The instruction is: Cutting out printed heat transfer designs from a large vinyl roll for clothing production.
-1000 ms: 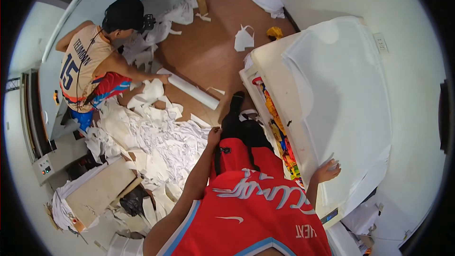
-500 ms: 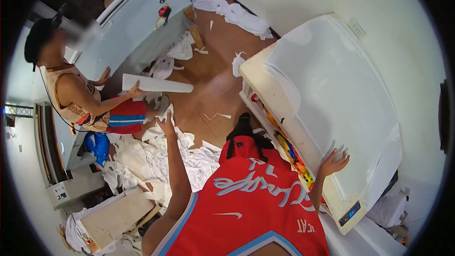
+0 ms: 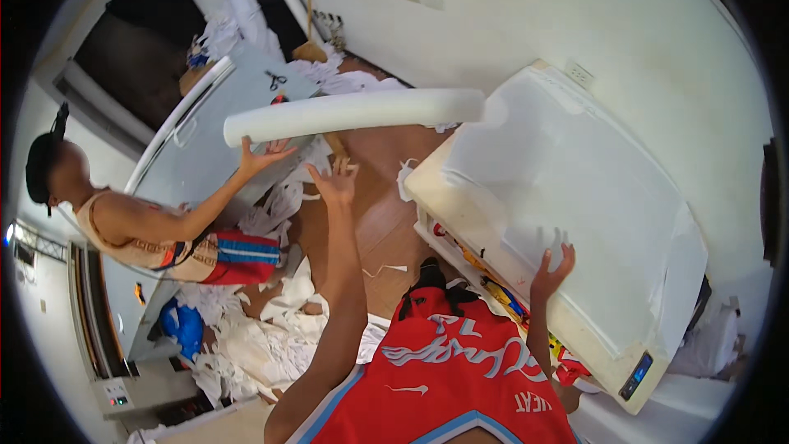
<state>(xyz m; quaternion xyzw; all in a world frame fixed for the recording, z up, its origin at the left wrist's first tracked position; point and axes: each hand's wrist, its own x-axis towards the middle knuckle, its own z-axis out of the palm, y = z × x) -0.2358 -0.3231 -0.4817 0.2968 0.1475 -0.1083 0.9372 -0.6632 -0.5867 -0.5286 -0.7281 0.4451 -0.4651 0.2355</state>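
Note:
A long white roll [image 3: 353,113] hangs level in the air above my left hand [image 3: 334,182], which is raised with its fingers spread. A gap shows between that hand and the roll. Under the roll's left end is the open hand [image 3: 263,158] of a co-worker; whether it still touches the roll I cannot tell. My right hand [image 3: 552,270] is empty with its fingers apart, over the near edge of the right table, close to the pale sheets [image 3: 592,173] lying there.
Scrap cloth [image 3: 288,345] heaps on the floor at lower left. A blue-grey table [image 3: 205,131] beyond the co-worker [image 3: 148,230] carries scissors [image 3: 276,80]. A phone-like device [image 3: 636,376] lies on the right table's near corner. Colourful packages fill the shelf [image 3: 505,300] beneath it.
The white roll has risen and moved right, out of the co-worker's grip at its middle. My left hand has reached up and right toward it. The view has tilted up.

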